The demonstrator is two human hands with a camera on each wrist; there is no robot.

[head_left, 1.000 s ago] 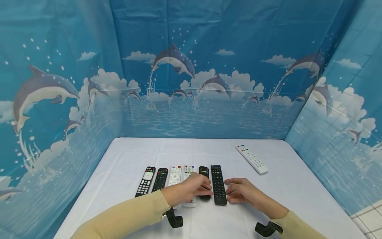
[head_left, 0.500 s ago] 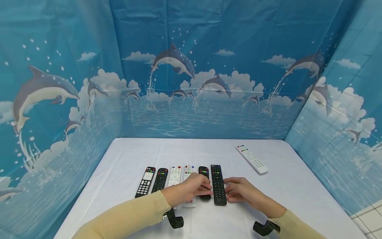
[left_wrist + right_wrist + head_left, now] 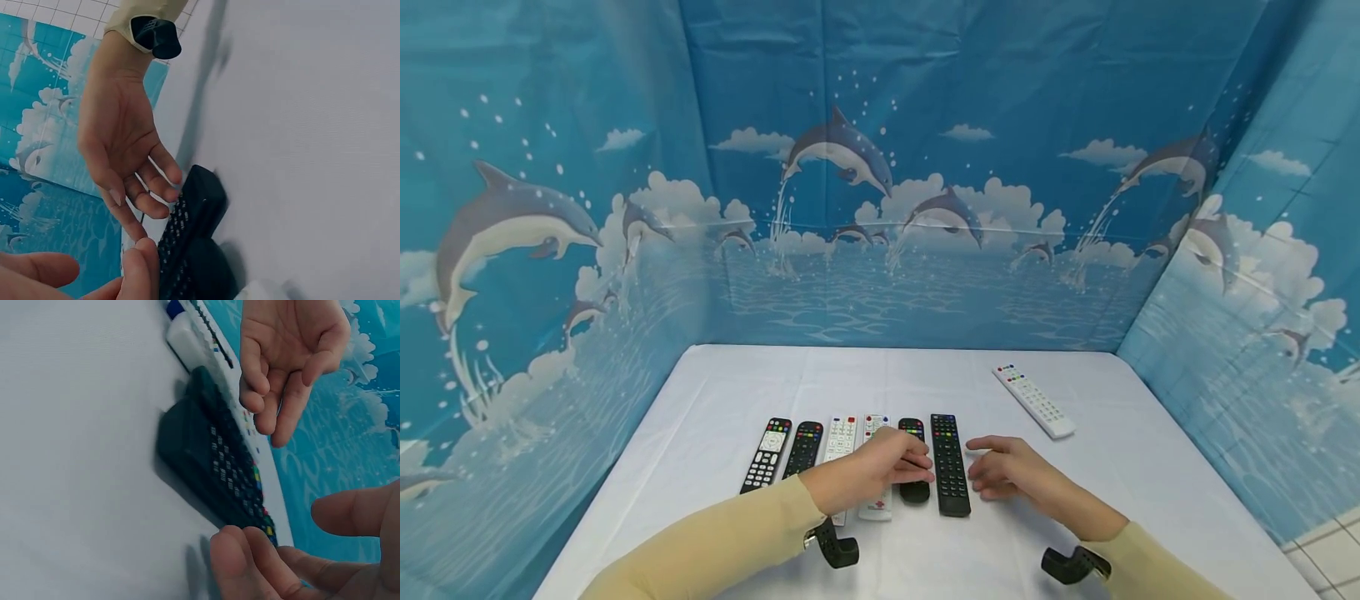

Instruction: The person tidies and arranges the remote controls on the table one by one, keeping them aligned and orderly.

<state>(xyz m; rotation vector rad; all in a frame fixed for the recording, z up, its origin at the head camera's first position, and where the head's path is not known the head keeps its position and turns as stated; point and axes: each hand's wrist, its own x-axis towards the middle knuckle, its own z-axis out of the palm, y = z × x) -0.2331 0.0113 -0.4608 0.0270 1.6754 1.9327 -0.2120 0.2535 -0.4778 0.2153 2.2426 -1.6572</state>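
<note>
My left hand [image 3: 887, 461] hovers over a short black remote control [image 3: 914, 493] and a white remote control [image 3: 876, 505], hiding their middles. Its fingers are loosely bent and hold nothing, as the right wrist view of that hand [image 3: 290, 353] shows. A longer black remote control [image 3: 950, 468] lies flat just right of the short one. Beside its right edge is my right hand [image 3: 1018, 477], a small gap away in the head view. In the left wrist view the right hand [image 3: 122, 131] has relaxed, spread fingers with nothing between them.
Left of the hands lie another white remote [image 3: 841, 440], a black remote [image 3: 803, 450] and a black one with white buttons [image 3: 766, 454], in a row. A white remote [image 3: 1033, 402] lies slanted farther back right. Dolphin-printed curtains [image 3: 880, 275] border the white-covered table [image 3: 760, 379].
My right hand has drawn slightly away from the long black remote, to the right and up. The left hand has shifted up a little. The remotes appear unmoved.
</note>
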